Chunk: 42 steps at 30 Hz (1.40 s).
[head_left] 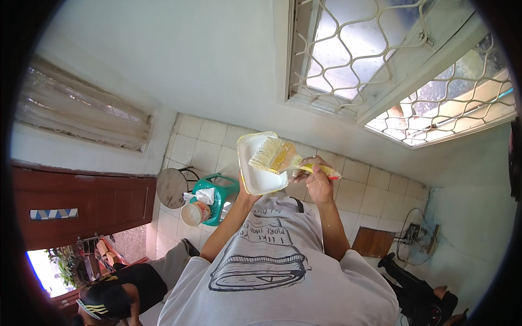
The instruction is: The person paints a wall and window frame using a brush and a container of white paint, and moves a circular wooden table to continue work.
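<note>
My left hand (246, 191) holds up a white foam tray (260, 176) from below; the tray hides most of the hand. My right hand (316, 180) grips the yellow handle of a wide paintbrush (278, 156). The brush's pale, yellow-tinted bristles rest against the upper part of the tray. Both forearms rise from my grey printed T-shirt (272, 271) in the lower middle of the picture.
A green plastic stool (222, 191) carries a paint can (193, 213) and a white cloth, beside a round stool (171, 187). A person in black (122, 290) crouches lower left. A floor fan (417, 244), a wooden board (373, 242) and a grilled window (353, 54) are to the right.
</note>
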Available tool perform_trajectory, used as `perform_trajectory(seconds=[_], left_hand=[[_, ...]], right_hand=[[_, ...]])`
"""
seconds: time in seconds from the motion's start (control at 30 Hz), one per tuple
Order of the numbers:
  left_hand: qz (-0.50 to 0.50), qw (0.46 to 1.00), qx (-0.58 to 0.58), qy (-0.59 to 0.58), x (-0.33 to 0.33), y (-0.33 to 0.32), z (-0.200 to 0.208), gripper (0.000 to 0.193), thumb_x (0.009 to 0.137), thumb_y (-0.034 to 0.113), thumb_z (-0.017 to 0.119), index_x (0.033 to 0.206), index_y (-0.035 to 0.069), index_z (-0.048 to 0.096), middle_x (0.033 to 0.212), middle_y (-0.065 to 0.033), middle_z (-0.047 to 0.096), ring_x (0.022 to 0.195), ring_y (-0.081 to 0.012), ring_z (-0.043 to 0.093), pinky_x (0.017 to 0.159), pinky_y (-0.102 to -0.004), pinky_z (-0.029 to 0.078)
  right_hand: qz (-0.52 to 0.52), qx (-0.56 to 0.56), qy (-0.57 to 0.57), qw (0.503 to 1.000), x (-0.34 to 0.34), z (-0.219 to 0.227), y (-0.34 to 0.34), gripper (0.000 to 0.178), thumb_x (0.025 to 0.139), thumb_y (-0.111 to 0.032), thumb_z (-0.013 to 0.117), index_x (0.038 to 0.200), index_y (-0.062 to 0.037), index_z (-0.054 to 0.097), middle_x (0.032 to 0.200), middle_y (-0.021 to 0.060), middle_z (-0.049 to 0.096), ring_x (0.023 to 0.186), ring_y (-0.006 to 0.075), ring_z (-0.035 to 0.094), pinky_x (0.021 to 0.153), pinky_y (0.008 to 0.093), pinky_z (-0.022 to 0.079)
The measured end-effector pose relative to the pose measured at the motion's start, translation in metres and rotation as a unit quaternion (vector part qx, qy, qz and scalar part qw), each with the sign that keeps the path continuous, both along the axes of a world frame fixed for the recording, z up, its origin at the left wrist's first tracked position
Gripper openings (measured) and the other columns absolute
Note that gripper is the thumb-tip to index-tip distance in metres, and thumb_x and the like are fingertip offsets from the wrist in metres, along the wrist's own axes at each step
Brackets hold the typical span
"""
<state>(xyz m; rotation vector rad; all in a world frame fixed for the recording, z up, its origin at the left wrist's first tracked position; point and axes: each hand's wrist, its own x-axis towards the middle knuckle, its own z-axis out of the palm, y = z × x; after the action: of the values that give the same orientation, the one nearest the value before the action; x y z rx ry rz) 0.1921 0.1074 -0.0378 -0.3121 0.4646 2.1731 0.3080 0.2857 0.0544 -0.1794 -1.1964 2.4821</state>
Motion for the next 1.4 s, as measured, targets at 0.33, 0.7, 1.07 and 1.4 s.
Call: perform_trajectory(seconds=[0.33, 0.7, 1.07, 1.4], left_hand=[[0.084, 0.996, -0.003, -0.023, -0.003, -0.036, -0.024, 0.054, 0.102, 0.044, 0.040, 0.140, 0.007, 0.048, 0.133, -0.0148, 0.059, 0.119, -0.0327, 0.061, 0.101, -0.0531, 0.050], [0.091, 0.995, 0.025, -0.024, -0.028, -0.067, -0.001, 0.053, 0.102, 0.044, 0.038, 0.140, 0.008, 0.049, 0.135, -0.0126, 0.059, 0.120, -0.0324, 0.060, 0.102, -0.0536, 0.049], [0.047, 0.998, 0.033, 0.002, -0.101, -0.127, -0.010, 0.057, 0.099, 0.050, 0.038, 0.138, 0.011, 0.052, 0.130, -0.0123, 0.062, 0.115, -0.0322, 0.062, 0.099, -0.0503, 0.051], [0.100, 0.994, 0.041, -0.006, -0.178, -0.192, -0.006, 0.051, 0.100, 0.049, 0.042, 0.132, 0.012, 0.057, 0.125, -0.0084, 0.065, 0.110, -0.0277, 0.065, 0.095, -0.0474, 0.054]], right_hand=[[0.143, -0.017, 0.085, 0.986, -0.014, 0.001, 0.001, 0.077, 0.090, -0.065, 0.056, 0.121, 0.0061, 0.055, 0.114, 0.0182, 0.060, 0.104, 0.0317, 0.065, 0.077, 0.0364, 0.058], [0.193, 0.023, 0.020, 0.981, -0.053, 0.000, -0.035, 0.072, 0.087, -0.052, 0.061, 0.130, 0.0049, 0.050, 0.123, 0.0193, 0.057, 0.110, 0.0320, 0.060, 0.081, 0.0375, 0.053], [0.150, 0.080, -0.056, 0.984, -0.117, 0.029, -0.125, 0.053, 0.090, -0.023, 0.063, 0.133, 0.0076, 0.053, 0.130, 0.0223, 0.059, 0.100, 0.0227, 0.063, 0.081, 0.0316, 0.050], [0.059, 0.078, -0.029, 0.995, -0.176, 0.050, -0.210, 0.090, 0.089, -0.002, 0.066, 0.156, -0.0130, 0.007, 0.130, 0.0298, 0.057, 0.089, 0.0210, 0.066, 0.070, 0.0262, 0.053]])
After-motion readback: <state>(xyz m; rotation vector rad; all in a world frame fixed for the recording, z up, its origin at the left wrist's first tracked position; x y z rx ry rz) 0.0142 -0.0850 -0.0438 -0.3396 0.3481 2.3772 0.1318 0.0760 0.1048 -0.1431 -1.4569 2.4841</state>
